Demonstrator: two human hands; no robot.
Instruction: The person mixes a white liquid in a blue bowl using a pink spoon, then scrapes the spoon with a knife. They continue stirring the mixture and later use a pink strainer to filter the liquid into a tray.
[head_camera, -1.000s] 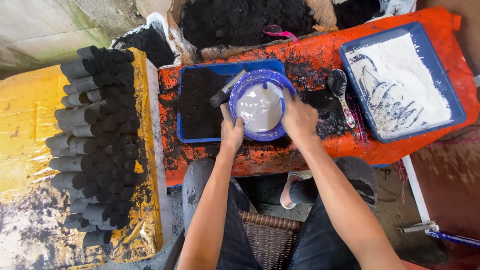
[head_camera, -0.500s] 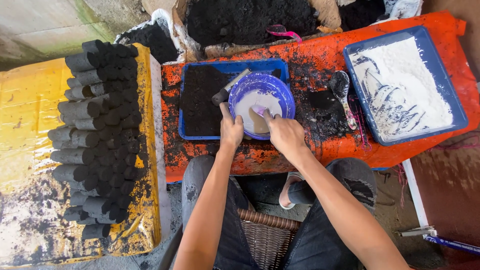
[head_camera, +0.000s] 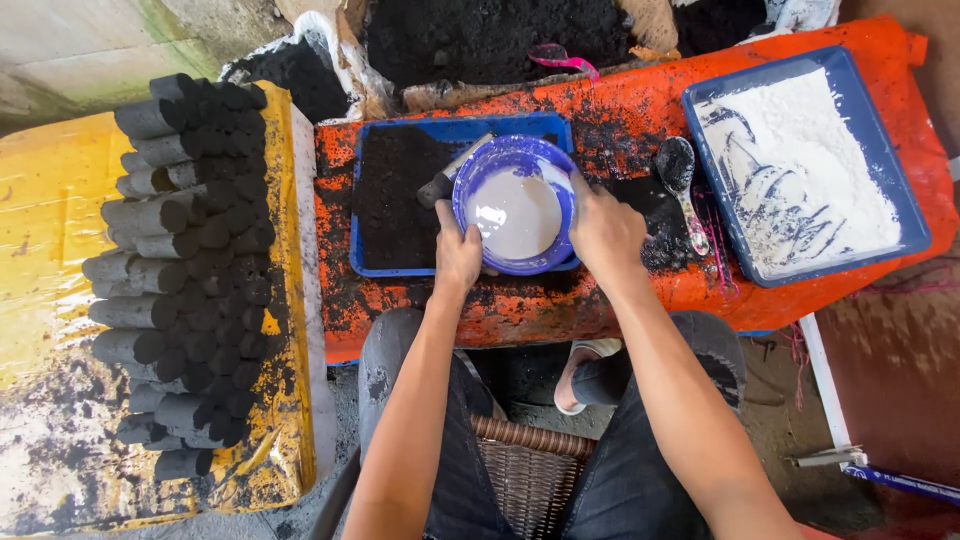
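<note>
I hold a blue bowl (head_camera: 520, 160) of pale grey liquid with both hands, tilted a little over a blue tray (head_camera: 450, 130) of black powder. My left hand (head_camera: 458, 250) grips the bowl's near-left rim. My right hand (head_camera: 603, 232) grips its right rim. A dark-handled tool (head_camera: 447, 178) lies in the tray, just left of the bowl. The tray rests on an orange-covered table (head_camera: 610, 120) smeared with black dust.
A second blue tray (head_camera: 905, 180) of white powder sits at the right, with a dirty spoon (head_camera: 680, 185) beside it. Stacked black cylindrical briquettes (head_camera: 185, 270) lie on a yellow sheet at left. Sacks of black powder (head_camera: 500, 35) stand behind the table. A wicker seat (head_camera: 525, 470) shows between my legs.
My right hand has come out of the bowl and moved to its right rim. The bowl has stayed over the tray.
</note>
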